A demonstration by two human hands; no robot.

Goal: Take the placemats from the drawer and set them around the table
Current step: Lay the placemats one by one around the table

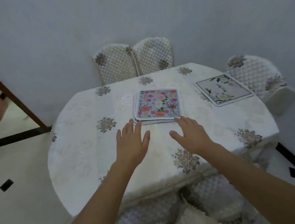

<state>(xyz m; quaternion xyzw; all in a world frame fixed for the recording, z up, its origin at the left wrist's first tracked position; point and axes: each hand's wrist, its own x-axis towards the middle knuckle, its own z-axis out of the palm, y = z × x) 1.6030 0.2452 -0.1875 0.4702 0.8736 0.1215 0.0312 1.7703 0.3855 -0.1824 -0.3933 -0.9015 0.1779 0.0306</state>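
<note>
Pale walls close in behind a round table (86, 153) draped in a cream cloth with embroidered flowers, with quilted chairs (133, 61) tucked around it. Near the table's middle lies a stack of placemats (157, 104), the top one printed with bright pink and orange blooms. A single placemat (224, 90) with a white floral design sits well apart at the far right edge, in front of another quilted chair. Both arms reach forward over the cloth. The left hand (131, 141) is spread flat, fingertips touching the stack's near left corner. The right hand (189, 135), fingers straight and relaxed, reaches the stack's near right corner.
</note>
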